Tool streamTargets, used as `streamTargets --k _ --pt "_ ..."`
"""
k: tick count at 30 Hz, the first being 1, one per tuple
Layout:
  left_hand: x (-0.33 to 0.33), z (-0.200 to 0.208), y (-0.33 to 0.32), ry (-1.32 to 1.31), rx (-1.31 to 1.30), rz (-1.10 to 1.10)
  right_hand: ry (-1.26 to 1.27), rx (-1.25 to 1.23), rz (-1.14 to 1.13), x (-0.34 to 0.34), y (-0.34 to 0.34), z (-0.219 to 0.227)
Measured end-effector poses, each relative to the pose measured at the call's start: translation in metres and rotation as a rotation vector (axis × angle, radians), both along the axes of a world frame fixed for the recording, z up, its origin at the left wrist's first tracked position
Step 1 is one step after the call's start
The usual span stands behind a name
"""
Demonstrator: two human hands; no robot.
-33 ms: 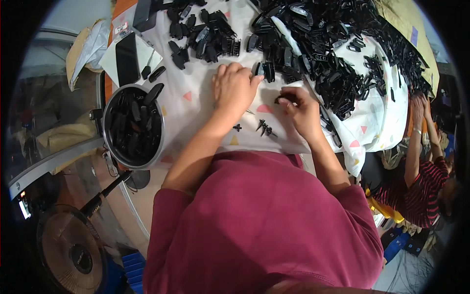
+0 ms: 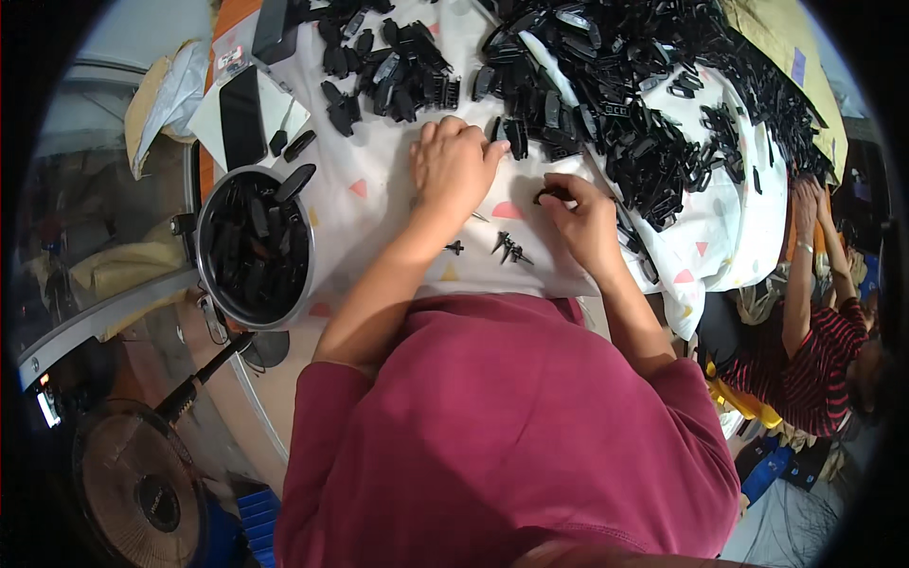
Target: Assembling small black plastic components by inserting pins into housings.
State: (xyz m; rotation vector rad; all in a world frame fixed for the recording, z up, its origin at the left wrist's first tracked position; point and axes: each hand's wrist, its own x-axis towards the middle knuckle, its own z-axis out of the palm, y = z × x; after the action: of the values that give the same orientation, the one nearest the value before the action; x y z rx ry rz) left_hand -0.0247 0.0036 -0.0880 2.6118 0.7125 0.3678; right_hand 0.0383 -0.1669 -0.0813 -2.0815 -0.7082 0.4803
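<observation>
Here I see no change from the earlier frame, taken at the same instant: both hands lie as before. My left hand [image 2: 453, 163] rests flat on the white cloth [image 2: 379, 204], fingers spread and holding nothing, its tips touching the black clips [image 2: 606, 104] heaped beyond. My right hand [image 2: 579, 213] is pinched shut on one black clip [image 2: 549, 196]. Small metal springs [image 2: 509, 248] lie on the cloth between the wrists. A round metal pot [image 2: 254, 248] of clips stands at left; above it lies a dark phone [image 2: 242, 115] on white paper. A yellow sheet [image 2: 781, 47] with a small purple label lies at upper right.
</observation>
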Motion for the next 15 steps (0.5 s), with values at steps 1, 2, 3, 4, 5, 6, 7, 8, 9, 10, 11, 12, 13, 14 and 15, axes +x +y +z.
streamTargets --k 1,2,3,4,5,6,7,8,9,10,11,12,13,14,15 --pt "0.007 -0.001 -0.001 -0.009 -0.023 -0.014 -0.167 -0.086 0.016 0.0 -0.006 0.0" --pt "0.01 0.001 0.0 -0.01 -0.027 -0.027 -0.167 -0.091 0.002 0.0 -0.011 -0.001" --pt "0.01 0.005 0.003 0.089 -0.204 -0.018 -0.278 -0.119 0.031 0.0 -0.015 -0.002" --pt "0.008 0.009 0.006 0.193 -0.378 -0.008 -0.385 -0.145 0.06 -0.001 -0.018 -0.002" --pt "0.003 0.004 0.008 0.198 -0.377 -0.015 -0.38 -0.145 0.052 -0.001 -0.017 0.001" --pt "-0.005 -0.005 0.011 0.036 -0.626 -0.017 -0.214 -0.065 0.052 -0.001 -0.014 0.008" --pt "-0.012 -0.009 0.01 -0.134 -0.875 -0.013 -0.051 0.014 0.059 -0.002 -0.009 0.015" --pt "-0.015 0.019 0.007 -0.099 -1.135 -0.079 0.145 0.147 0.013 -0.002 -0.005 0.02" --pt "-0.018 0.027 0.005 -0.095 -1.136 -0.08 0.342 0.28 -0.033 -0.003 0.0 0.025" --pt "-0.022 0.032 0.004 -0.14 -1.439 -0.077 0.355 0.439 0.002 -0.002 0.007 0.029" --pt "-0.026 0.038 0.002 -0.186 -1.742 -0.074 0.355 0.44 0.004 -0.004 0.013 0.032" --pt "-0.029 0.046 -0.002 -0.268 -1.776 -0.1 0.399 0.497 -0.005 -0.006 0.018 0.035" --pt "-0.033 0.052 -0.004 -0.275 -1.773 -0.098 0.442 0.552 -0.009 -0.005 0.022 0.039" --pt "-0.036 0.058 -0.004 -0.309 -1.65 -0.19 0.562 0.585 0.003 -0.006 0.022 0.046" --pt "-0.037 0.06 -0.004 -0.341 -1.524 -0.278 0.561 0.584 0.008 -0.007 0.021 0.047"
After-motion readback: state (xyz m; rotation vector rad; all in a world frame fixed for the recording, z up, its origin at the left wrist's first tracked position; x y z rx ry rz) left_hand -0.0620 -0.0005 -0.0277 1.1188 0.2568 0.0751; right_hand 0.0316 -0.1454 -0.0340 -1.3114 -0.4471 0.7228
